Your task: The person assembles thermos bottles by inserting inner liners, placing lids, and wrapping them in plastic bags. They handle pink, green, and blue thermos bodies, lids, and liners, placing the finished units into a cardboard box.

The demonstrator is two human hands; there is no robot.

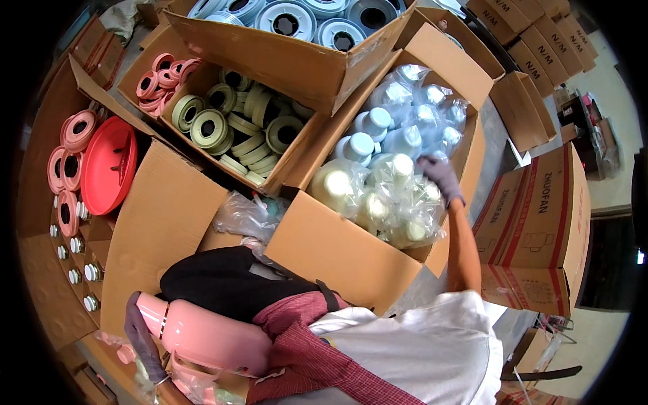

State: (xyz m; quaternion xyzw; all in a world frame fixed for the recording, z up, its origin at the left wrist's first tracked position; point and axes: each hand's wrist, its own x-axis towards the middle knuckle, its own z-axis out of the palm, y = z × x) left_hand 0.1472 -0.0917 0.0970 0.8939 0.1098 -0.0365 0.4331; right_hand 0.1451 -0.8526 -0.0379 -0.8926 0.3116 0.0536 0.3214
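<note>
My left hand, in a grey glove, is closed round the lid end of a pink thermos jug. The jug lies on its side against my body, with a silver ring below its lid and its handle toward the lower edge. My right hand, also gloved, reaches into an open carton. Its fingers curl over a clear plastic bag at the carton's right side. Inside stand light blue jugs and pale cream-green jugs, many of them bagged.
A carton of green ring-shaped parts stands left of the jugs, beside pink ring parts. Blue ring parts fill a carton behind. At left, a red bowl rests in a carton. Large printed cartons stand at right.
</note>
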